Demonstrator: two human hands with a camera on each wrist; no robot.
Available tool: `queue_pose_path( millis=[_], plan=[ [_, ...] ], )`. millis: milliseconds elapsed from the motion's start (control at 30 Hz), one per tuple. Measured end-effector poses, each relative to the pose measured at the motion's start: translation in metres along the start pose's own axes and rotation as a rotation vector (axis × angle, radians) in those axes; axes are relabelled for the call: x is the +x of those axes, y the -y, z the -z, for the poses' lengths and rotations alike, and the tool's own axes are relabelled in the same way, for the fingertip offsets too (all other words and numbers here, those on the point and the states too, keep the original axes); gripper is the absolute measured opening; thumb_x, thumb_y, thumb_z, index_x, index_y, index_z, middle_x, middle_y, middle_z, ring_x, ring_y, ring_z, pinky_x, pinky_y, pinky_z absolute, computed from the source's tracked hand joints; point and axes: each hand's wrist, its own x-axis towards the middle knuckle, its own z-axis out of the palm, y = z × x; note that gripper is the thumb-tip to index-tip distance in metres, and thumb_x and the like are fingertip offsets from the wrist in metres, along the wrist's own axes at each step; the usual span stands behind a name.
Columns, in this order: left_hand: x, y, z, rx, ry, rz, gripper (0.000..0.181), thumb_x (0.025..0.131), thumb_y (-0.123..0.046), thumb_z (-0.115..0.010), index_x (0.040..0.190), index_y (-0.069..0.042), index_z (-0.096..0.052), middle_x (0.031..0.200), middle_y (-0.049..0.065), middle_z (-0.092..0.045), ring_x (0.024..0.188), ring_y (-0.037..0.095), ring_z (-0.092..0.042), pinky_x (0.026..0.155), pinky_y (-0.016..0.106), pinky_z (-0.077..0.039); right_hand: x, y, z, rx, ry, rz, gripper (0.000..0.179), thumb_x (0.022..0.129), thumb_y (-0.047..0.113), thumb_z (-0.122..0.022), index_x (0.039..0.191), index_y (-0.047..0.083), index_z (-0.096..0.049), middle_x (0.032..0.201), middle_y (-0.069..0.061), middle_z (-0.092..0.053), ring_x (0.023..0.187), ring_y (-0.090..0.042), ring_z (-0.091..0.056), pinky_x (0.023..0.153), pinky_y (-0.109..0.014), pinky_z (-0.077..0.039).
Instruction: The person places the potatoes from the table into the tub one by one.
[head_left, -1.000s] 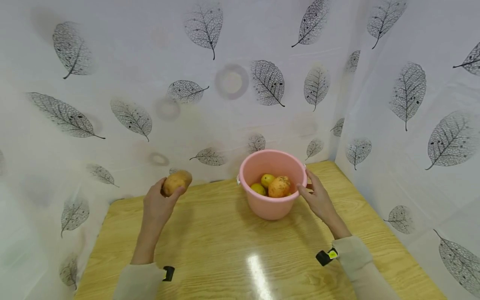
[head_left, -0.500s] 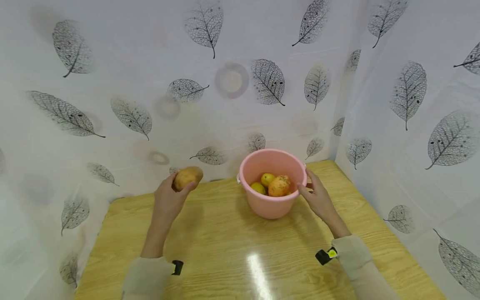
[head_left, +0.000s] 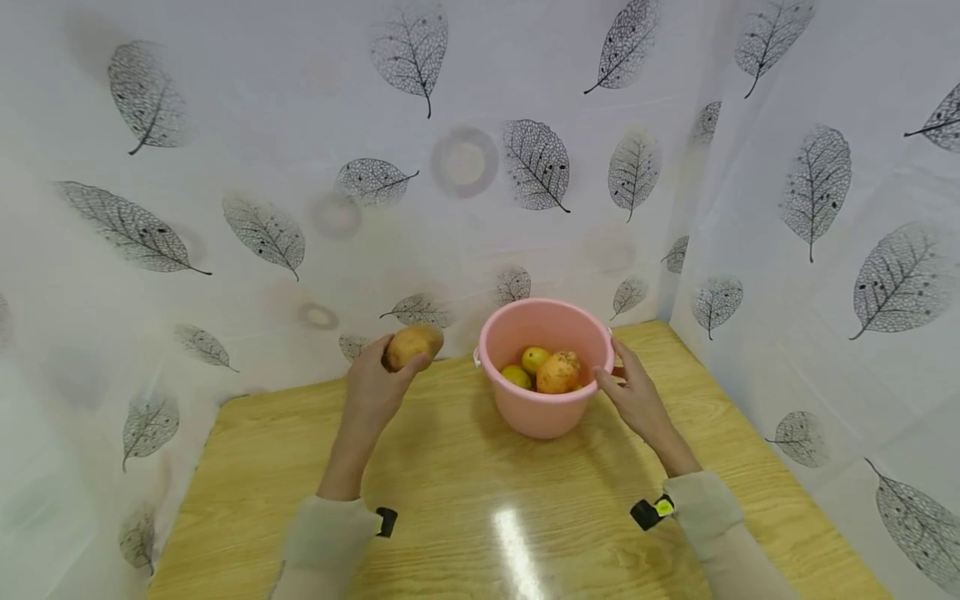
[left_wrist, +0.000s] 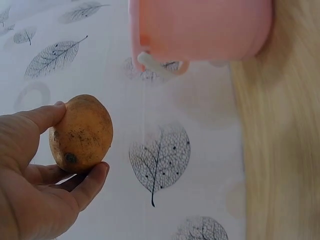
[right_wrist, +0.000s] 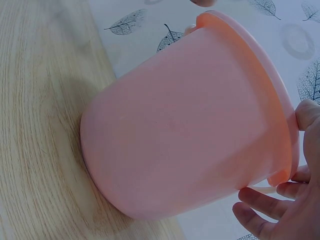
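Observation:
My left hand grips a brown potato between thumb and fingers, raised above the table and left of a pink bucket. Dark specks and a dark spot mark the potato in the left wrist view. My right hand holds the bucket's right rim, thumb on the near side and fingers around the outside. Inside the bucket lie a rough orange-brown potato-like piece and two yellow-green round fruits, one of them a yellow fruit. The bucket stands upright on the table.
The wood-grain table carries the bucket near its back edge. A white leaf-printed sheet hangs close behind the table and along its right side. A white handle hangs at the bucket's left rim.
My left hand has moved steadily to the right with the potato, nearer the bucket. The right hand and the bucket have stayed in place.

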Motion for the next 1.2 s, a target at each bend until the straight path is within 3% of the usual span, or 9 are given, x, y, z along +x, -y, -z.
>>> queue_pose_path(
  millis=[167, 467, 700, 833, 933, 1200],
  plan=[
    [0.003, -0.014, -0.012, -0.038, -0.011, -0.048, 0.068, 0.093, -0.044, -0.078, 0.139, 0.002, -0.058, 0.12, 0.02, -0.067, 0.099, 0.034, -0.064, 0.083, 0.047, -0.054, 0.001, 0.001, 0.0, -0.009, 0.001, -0.012, 0.068, 0.107, 0.016, -0.057, 0.162, -0.002, -0.021, 0.162, -0.029, -0.027, 0.123, -0.049, -0.057, 0.082, -0.019, -0.051],
    [0.009, -0.04, -0.035, -0.053, 0.013, -0.061, 0.073, 0.092, -0.046, -0.077, 0.144, 0.001, -0.055, 0.131, 0.02, -0.063, 0.113, 0.035, -0.063, 0.093, 0.049, -0.054, -0.001, 0.004, 0.0, -0.009, -0.005, -0.002, 0.07, 0.107, 0.02, -0.059, 0.163, 0.001, -0.022, 0.163, -0.027, -0.028, 0.122, -0.047, -0.058, 0.083, -0.021, -0.051],
    [0.013, -0.054, -0.061, -0.087, 0.028, -0.101, 0.061, 0.093, -0.039, -0.079, 0.135, 0.001, -0.06, 0.117, 0.016, -0.068, 0.097, 0.029, -0.064, 0.081, 0.044, -0.056, 0.0, 0.001, 0.0, 0.002, -0.002, -0.007, 0.07, 0.107, 0.018, -0.059, 0.163, 0.0, -0.022, 0.163, -0.027, -0.027, 0.123, -0.047, -0.058, 0.084, -0.024, -0.052],
    [0.014, -0.062, -0.075, -0.116, 0.041, -0.102, 0.051, 0.092, -0.036, -0.08, 0.125, 0.0, -0.064, 0.108, 0.013, -0.068, 0.091, 0.026, -0.064, 0.079, 0.042, -0.056, 0.001, -0.001, 0.0, 0.005, 0.002, -0.011, 0.069, 0.107, 0.017, -0.058, 0.163, 0.0, -0.022, 0.164, -0.027, -0.026, 0.124, -0.048, -0.057, 0.085, -0.029, -0.053],
    [0.015, -0.069, -0.084, -0.149, 0.061, -0.097, 0.049, 0.092, -0.035, -0.08, 0.123, -0.001, -0.066, 0.106, 0.01, -0.069, 0.091, 0.024, -0.066, 0.08, 0.041, -0.058, 0.002, 0.0, 0.0, -0.005, 0.004, -0.013, 0.068, 0.107, 0.015, -0.057, 0.162, -0.003, -0.021, 0.163, -0.029, -0.025, 0.124, -0.049, -0.056, 0.084, -0.025, -0.052],
    [0.017, -0.076, -0.104, -0.167, 0.11, -0.086, 0.055, 0.092, -0.038, -0.079, 0.13, -0.001, -0.065, 0.113, 0.01, -0.069, 0.098, 0.023, -0.067, 0.085, 0.039, -0.059, 0.002, 0.002, 0.0, -0.014, 0.01, -0.017, 0.067, 0.107, 0.013, -0.055, 0.161, -0.007, -0.02, 0.162, -0.032, -0.025, 0.124, -0.051, -0.056, 0.083, -0.021, -0.051]
  ],
)
